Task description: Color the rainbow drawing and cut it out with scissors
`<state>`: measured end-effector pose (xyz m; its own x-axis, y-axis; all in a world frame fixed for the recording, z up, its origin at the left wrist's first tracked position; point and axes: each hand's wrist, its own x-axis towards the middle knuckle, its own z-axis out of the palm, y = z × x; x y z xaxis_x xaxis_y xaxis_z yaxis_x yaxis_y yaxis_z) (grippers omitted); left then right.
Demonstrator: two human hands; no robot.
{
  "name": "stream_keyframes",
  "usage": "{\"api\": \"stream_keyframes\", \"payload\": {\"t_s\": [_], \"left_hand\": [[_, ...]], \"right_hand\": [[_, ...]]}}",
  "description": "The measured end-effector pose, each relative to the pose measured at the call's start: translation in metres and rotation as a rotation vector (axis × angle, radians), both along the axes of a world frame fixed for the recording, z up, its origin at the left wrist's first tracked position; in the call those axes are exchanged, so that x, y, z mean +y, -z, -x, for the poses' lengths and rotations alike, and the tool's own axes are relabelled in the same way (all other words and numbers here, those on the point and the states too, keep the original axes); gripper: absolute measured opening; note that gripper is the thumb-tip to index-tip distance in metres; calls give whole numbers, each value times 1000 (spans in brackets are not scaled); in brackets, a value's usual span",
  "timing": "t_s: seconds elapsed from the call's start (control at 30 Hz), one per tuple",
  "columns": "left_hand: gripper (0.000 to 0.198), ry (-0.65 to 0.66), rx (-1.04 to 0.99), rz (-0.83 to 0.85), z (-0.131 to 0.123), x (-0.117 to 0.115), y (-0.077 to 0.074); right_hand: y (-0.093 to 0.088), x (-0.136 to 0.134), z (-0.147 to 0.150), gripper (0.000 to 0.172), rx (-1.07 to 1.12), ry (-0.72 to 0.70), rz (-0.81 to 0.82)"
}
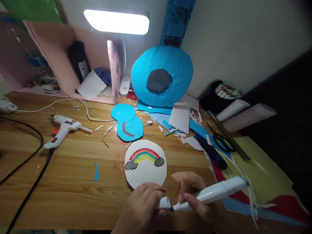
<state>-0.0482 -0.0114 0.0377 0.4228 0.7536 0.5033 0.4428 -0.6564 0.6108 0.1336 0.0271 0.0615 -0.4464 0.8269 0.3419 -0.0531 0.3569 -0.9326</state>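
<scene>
My right hand [191, 193] grips a white marker [219, 191] whose dark tip points left. In my left hand [146, 203] is the marker's white cap [164, 203], its open end facing the tip, a small gap between them. Just beyond my hands lies a round white paper disc [146, 180] with a drawn rainbow [145, 155] and a grey cloud at each end. The lower edge of the disc reaches my left fingers. Farther back lie two blue paper discs [130, 128], the nearer one marked with a dark crescent.
A white glue gun [64, 128] with a black cord lies at left. A large blue ring [141, 74] stands at the back under a lit lamp [117, 22]. Paper scraps, scissors [223, 141], a dark-handled tool [212, 152] and coloured sheets [263, 162] crowd the right.
</scene>
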Motion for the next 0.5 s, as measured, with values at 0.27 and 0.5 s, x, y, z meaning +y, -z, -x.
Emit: {"api": "stream_keyframes", "payload": {"t_s": [0.27, 0.5], "left_hand": [[21, -72, 354, -134, 35, -20, 18], [29, -123, 468, -228, 29, -17, 32]], "right_hand": [[4, 9, 14, 34, -103, 200, 314], [24, 28, 36, 24, -97, 141, 417]]}}
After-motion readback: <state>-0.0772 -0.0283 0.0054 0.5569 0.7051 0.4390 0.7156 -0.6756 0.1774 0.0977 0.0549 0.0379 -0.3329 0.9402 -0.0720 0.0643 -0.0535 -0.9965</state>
